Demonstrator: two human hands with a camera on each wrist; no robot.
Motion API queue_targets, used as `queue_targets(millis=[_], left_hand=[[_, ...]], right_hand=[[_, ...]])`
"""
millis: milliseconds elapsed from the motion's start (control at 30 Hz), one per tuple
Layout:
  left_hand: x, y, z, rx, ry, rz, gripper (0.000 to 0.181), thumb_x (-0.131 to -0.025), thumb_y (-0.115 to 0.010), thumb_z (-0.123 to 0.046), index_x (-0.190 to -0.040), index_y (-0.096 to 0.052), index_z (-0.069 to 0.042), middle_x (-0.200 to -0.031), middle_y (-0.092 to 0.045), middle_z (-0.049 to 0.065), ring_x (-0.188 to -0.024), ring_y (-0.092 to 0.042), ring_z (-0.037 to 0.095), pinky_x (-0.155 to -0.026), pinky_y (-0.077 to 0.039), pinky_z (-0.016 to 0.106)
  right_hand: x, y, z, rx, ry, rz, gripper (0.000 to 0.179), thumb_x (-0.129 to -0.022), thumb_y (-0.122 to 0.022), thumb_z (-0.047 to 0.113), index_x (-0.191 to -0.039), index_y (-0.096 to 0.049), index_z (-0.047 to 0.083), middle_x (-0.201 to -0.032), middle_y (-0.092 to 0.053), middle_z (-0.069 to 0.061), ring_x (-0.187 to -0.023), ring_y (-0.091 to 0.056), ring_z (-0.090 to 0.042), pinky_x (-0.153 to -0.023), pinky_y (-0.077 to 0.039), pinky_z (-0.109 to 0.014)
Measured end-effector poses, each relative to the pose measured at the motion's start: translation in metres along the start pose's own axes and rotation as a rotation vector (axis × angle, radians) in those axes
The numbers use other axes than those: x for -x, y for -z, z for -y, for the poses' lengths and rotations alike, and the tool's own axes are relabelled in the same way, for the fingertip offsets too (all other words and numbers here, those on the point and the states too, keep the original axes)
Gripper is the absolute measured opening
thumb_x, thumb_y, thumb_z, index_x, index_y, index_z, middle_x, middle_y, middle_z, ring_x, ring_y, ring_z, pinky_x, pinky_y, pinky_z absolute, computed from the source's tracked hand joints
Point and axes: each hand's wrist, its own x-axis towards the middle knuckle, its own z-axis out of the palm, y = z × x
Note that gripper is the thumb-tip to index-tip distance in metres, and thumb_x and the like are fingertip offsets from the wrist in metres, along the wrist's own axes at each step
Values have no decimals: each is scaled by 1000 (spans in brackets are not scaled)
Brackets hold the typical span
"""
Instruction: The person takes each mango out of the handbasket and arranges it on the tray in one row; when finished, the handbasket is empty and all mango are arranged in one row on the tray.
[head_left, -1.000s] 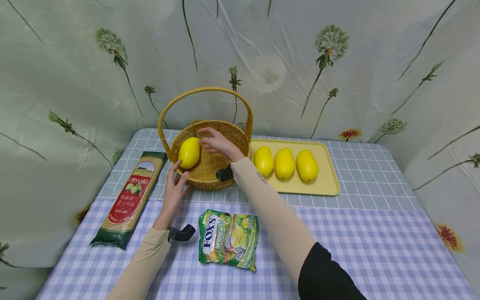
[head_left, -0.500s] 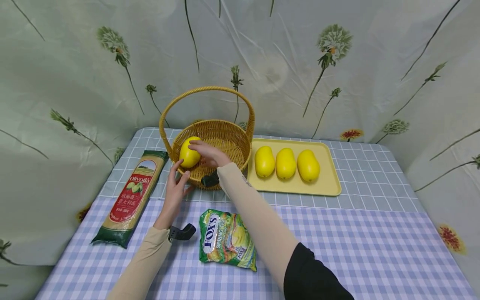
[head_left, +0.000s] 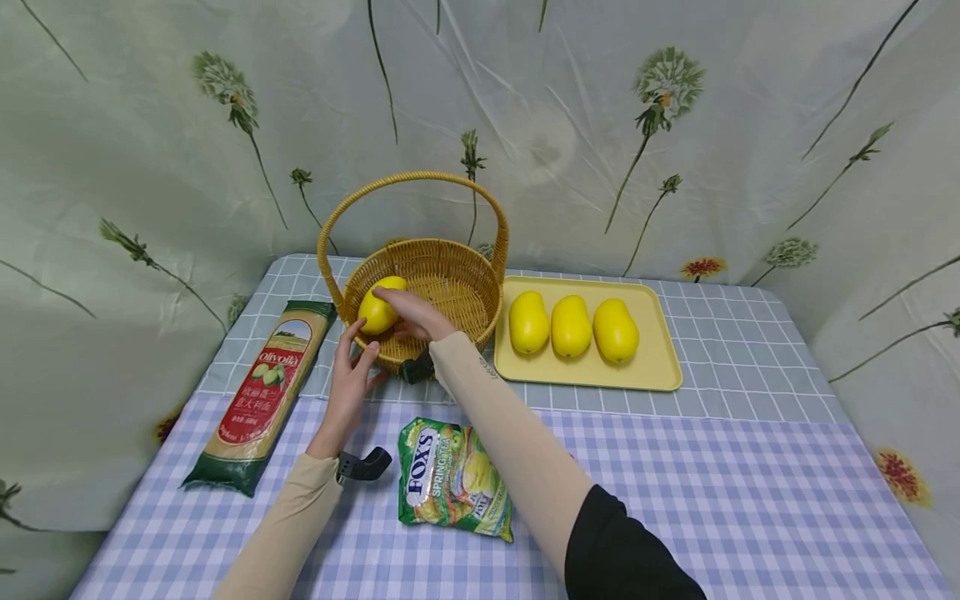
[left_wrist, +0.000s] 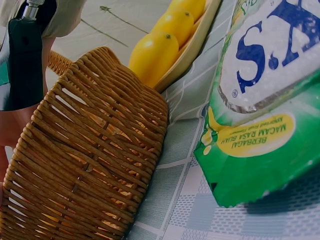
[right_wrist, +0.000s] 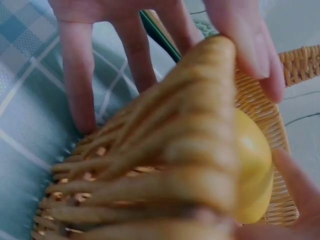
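In the head view, a yellow mango [head_left: 375, 317] lies on the left side of a wicker basket [head_left: 468, 304] with a tall arched handle. My right hand [head_left: 415, 315] reaches over the front rim and holds this fruit, thumb and fingers at its sides. My left hand [head_left: 348, 396] grips the basket's front-left rim. The right wrist view shows left-hand fingers [right_wrist: 77, 80] along the outer wall, with others over the rim and the mango [right_wrist: 252, 165] behind it. From the left wrist, the woven wall [left_wrist: 90, 145] fills much of the view.
A yellow tray [head_left: 652, 367] bearing three mangoes [head_left: 571, 325] stands right of the basket. A pack of spaghetti [head_left: 262, 392] lies to the left. In front, a green Fox's candy bag [head_left: 450, 479] lies partly under the right forearm. A floral curtain [head_left: 540, 150] hangs behind.
My right hand has moved left and down onto the mango, which now leans over more, its top tipped to the right. The left hand has stayed on the basket rim.
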Motion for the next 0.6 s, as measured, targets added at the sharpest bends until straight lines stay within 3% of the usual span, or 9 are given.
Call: queue_targets(millis=[200, 367, 467, 600], left_hand=[[1, -1, 1, 0, -2, 3, 53, -103, -43, -21, -152, -21, -18, -158, -3, 5, -133, -29, 34, -100, -37, 59], [0, -1, 2, -15, 8, -1, 53, -103, -44, -22, -152, -21, -20, -158, -3, 3, -134, -29, 33, -100, -39, 57], [-1, -1, 2, -13, 8, -2, 53, -103, -44, -24, -152, -22, -20, -158, -4, 4, -134, -29, 33, -100, -39, 56], [-1, 0, 3, -16, 12, -5, 55, -103, -45, -29, -152, -22, -21, -158, -4, 3, -135, -28, 32, -100, -39, 55]], right_hand=[[2, 3, -4, 36, 52, -52, 47, -103, -46, 29, -144, -43, 8, -137, -43, -16, -119, -49, -32, -101, -42, -44], [4, 11, -2, 65, 110, -77, 39, -101, -50, 18, -139, -47, 10, -136, -44, -14, -105, -53, -25, -96, -46, -45], [6, 20, 0, 86, 115, -58, 40, -99, -52, 13, -138, -45, 11, -136, -41, -12, -97, -50, -22, -96, -45, -47], [13, 36, 7, 115, 114, 30, 49, -98, -52, 10, -144, -39, 18, -141, -34, -12, -97, -47, -22, -100, -41, -51]])
